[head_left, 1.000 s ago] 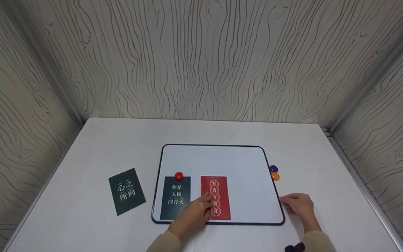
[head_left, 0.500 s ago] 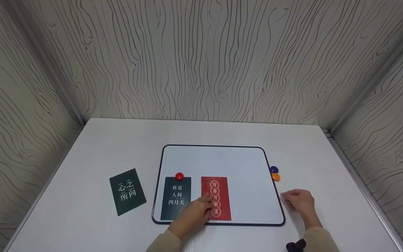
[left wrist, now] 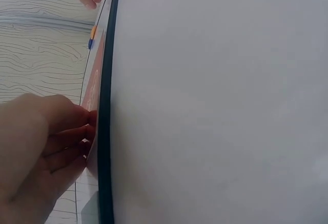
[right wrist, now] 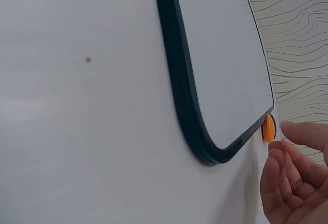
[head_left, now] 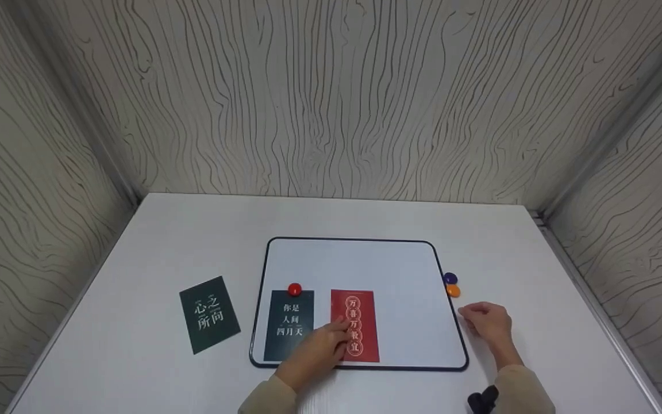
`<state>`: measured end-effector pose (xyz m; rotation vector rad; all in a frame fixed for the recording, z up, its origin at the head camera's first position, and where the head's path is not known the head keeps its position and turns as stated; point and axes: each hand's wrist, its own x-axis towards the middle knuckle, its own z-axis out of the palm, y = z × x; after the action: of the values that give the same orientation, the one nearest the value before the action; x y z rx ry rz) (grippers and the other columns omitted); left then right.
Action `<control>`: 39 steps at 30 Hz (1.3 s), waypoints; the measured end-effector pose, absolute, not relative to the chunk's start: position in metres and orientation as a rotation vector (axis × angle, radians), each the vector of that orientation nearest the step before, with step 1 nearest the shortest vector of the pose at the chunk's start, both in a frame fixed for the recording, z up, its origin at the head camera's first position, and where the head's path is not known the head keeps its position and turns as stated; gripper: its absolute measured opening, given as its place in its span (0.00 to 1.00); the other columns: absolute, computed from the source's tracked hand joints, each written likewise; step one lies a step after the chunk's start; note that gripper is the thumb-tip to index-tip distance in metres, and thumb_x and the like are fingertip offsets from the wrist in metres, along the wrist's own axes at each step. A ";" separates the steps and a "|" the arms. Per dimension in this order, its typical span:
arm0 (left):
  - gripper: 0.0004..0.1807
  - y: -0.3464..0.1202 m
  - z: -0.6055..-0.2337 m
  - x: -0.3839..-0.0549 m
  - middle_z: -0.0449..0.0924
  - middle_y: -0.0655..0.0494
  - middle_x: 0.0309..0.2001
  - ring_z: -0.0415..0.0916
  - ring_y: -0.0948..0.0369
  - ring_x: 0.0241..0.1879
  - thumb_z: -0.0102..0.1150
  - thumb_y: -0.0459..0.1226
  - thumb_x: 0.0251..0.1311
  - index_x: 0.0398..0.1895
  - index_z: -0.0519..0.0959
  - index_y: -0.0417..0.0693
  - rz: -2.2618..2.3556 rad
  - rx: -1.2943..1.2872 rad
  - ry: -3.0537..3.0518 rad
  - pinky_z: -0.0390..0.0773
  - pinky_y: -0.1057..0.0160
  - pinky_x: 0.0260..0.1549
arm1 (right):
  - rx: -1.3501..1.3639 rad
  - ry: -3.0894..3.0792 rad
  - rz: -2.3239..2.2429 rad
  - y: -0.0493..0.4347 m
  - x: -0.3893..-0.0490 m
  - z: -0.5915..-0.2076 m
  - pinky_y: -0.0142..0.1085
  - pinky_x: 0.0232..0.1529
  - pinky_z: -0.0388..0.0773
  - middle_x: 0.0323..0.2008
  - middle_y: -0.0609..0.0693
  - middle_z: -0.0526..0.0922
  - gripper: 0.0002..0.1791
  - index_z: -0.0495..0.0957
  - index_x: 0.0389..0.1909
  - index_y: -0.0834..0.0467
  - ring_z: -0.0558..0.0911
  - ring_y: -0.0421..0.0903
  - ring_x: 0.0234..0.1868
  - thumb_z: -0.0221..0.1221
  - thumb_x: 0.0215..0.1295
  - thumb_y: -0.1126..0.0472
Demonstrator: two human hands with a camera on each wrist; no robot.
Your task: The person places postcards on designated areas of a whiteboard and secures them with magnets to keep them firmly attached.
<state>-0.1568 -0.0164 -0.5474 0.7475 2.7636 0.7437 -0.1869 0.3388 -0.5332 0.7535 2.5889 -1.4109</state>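
My left hand [head_left: 316,348] rests on the lower left part of a red card [head_left: 367,322] with pale lettering. The card lies on a dark-rimmed whiteboard [head_left: 408,270]. In the left wrist view, the fingertips [left wrist: 86,119] touch the card along the board's near rim. Beside it lies a dark green card [head_left: 276,345], partly covered by the hand, with a round red magnet [head_left: 295,289] on its top edge. My right hand [head_left: 489,326] hovers off the board's right edge, thumb and forefinger apart with nothing between them. Just beyond are an orange magnet [head_left: 453,291] and a dark blue magnet [head_left: 451,278].
Another dark green card [head_left: 210,315] lies askew on the white table [head_left: 135,322], left of the board. A black object [head_left: 483,401] shows by the right sleeve. Wood-grain patterned panels [head_left: 331,98] enclose the table at the back and sides.
The right hand has moved away from the person along the board's right edge, closer to the orange and blue magnets. My left hand stays in place on the red card.
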 end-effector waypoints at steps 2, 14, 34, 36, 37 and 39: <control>0.18 -0.016 -0.548 -0.158 0.69 0.58 0.69 0.67 0.58 0.70 0.55 0.38 0.65 0.57 0.78 0.55 0.742 0.751 2.764 0.73 0.57 0.65 | 0.756 2.598 -1.412 0.339 -0.190 -0.534 0.28 0.31 0.75 0.31 0.50 0.82 0.20 0.76 0.50 0.69 0.76 0.42 0.32 0.59 0.64 0.57; 0.17 -0.015 -0.547 -0.157 0.71 0.57 0.67 0.68 0.58 0.69 0.56 0.37 0.64 0.55 0.80 0.53 0.701 0.773 2.800 0.74 0.57 0.64 | 0.769 2.649 -1.401 0.334 -0.201 -0.537 0.28 0.29 0.73 0.31 0.54 0.79 0.23 0.73 0.53 0.70 0.75 0.43 0.30 0.59 0.63 0.57; 0.18 -0.016 -0.546 -0.158 0.69 0.56 0.69 0.66 0.57 0.70 0.54 0.38 0.65 0.58 0.77 0.52 0.780 0.735 2.755 0.72 0.56 0.65 | 0.769 2.682 -1.310 0.330 -0.215 -0.543 0.33 0.39 0.79 0.50 0.69 0.76 0.28 0.68 0.60 0.70 0.77 0.54 0.43 0.58 0.65 0.57; 0.18 -0.016 -0.546 -0.158 0.69 0.57 0.69 0.66 0.57 0.70 0.54 0.38 0.66 0.58 0.77 0.52 0.792 0.730 2.748 0.72 0.56 0.65 | 0.769 2.678 -1.305 0.330 -0.216 -0.544 0.34 0.40 0.79 0.50 0.69 0.76 0.28 0.67 0.60 0.70 0.78 0.54 0.43 0.58 0.64 0.57; 0.18 -0.015 -0.547 -0.158 0.69 0.57 0.69 0.66 0.57 0.70 0.54 0.38 0.66 0.58 0.77 0.52 0.794 0.730 2.748 0.72 0.56 0.65 | 0.767 2.679 -1.300 0.331 -0.217 -0.544 0.34 0.40 0.79 0.50 0.69 0.76 0.29 0.68 0.60 0.70 0.78 0.53 0.43 0.58 0.64 0.57; 0.17 -0.015 -0.547 -0.158 0.70 0.57 0.68 0.67 0.57 0.70 0.54 0.38 0.66 0.58 0.78 0.52 0.791 0.729 2.752 0.73 0.56 0.64 | 0.754 2.694 -1.289 0.331 -0.217 -0.545 0.32 0.37 0.77 0.49 0.69 0.77 0.29 0.68 0.60 0.70 0.78 0.52 0.41 0.59 0.63 0.57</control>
<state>-0.1582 -0.0148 -0.5467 0.7290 2.7521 0.7910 -0.2174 0.3311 -0.5448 0.7542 2.6939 -1.2894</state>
